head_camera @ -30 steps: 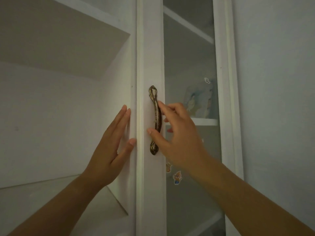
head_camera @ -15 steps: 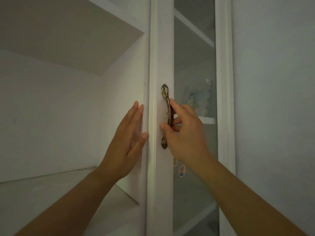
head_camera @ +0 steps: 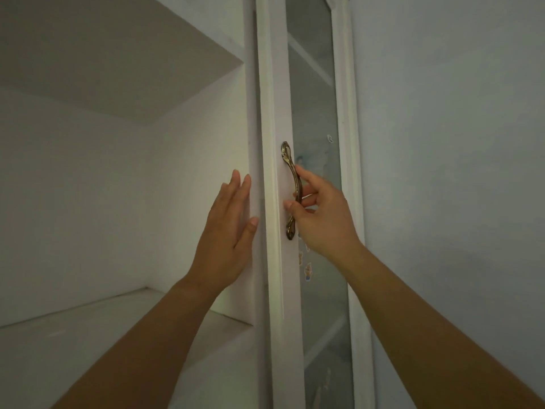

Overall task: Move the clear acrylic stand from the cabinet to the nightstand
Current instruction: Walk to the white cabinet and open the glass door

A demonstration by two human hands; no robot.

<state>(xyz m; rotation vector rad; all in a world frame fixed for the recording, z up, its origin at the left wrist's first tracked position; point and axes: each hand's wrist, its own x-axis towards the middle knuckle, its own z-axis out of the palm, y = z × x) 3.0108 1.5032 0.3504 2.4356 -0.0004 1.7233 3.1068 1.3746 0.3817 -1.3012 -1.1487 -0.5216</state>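
The right hand (head_camera: 326, 218) has its grip closed around the brass handle (head_camera: 292, 190) of a glass cabinet door (head_camera: 275, 113). The left hand (head_camera: 228, 231) lies flat, fingers spread, against the cabinet (head_camera: 249, 98) frame. No acrylic stand can be made out.

White cabinet (head_camera: 206, 143), open compartment at left. Lower shelf board (head_camera: 88, 335) white, flat, bare of any visible object, running back to rear wall. Upper shelf board (head_camera: 118, 69) seen from underneath. Behind glass door (head_camera: 315, 119) at right: more white shelves (head_camera: 309, 63), edges slanting; contents blurred, cannot tell. Small stickers (head_camera: 307, 271) stuck on glass low down.
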